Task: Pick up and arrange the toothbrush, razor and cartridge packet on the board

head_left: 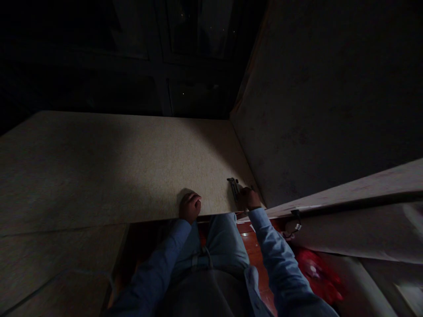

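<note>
My left hand [191, 207] rests near the front edge of a pale, speckled ledge [148, 163], its fingers curled in and nothing visible in them. Further right, close to the ledge's corner by the wall, my right hand [248, 198] is lowered to the surface with its fingers closed. Just left of its fingertips lies a narrow dark metal tool [234, 188] with a short crosspiece at the far end. A small dark piece [237, 181] is beside that end. Dim light hides what the right fingers hold and whether they touch the tool.
A dark window [198, 53] stands behind the ledge, and a grey wall [324, 105] rises along the right. Below right are a dark cable [297, 222] and a shiny red bag-like thing [317, 273]. A reddish floor [259, 255] shows beneath.
</note>
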A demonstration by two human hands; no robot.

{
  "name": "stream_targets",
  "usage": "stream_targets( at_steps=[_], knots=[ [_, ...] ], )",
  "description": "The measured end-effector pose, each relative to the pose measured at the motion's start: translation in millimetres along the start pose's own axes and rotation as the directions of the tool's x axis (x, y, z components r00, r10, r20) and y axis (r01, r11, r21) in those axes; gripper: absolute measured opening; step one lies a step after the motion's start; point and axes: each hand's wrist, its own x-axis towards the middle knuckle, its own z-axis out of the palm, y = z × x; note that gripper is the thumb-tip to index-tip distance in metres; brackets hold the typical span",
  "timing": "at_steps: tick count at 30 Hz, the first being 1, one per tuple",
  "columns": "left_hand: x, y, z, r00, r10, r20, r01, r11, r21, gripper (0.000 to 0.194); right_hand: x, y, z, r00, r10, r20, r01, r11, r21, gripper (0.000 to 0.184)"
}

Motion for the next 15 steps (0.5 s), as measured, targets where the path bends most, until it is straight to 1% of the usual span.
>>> stream_targets(
  at_steps=[4,8,11,15],
  knots=[
    [0.6,1.2,-1.1,1.0,-0.011,0.007,0.011,1.0,-0.027,0.023,-9.5,-1.4,-2.5,0.999,-0.023,-0.048,0.032,0.979,0.201,0.016],
    [2.0,2.6,-2.1,1.0,-0.026,0.011,0.027,0.997,-0.078,0.022,-23.5,-14.0,4.0,0.997,-0.04,-0.065,0.064,0.906,0.417,0.025],
    [3.0,3.1,-4.5,0.999,-0.045,0.021,0.047,0.99,-0.133,0.022,-31.8,-34.9,19.9,0.998,-0.056,-0.032,0.064,0.809,0.584,0.03],
    [3.2,3.1,-9.8,0.995,-0.098,0.028,0.102,0.969,-0.223,0.02,-34.0,-76.2,53.6,0.994,-0.082,0.067,0.0,0.635,0.772,0.028]
  ],
)
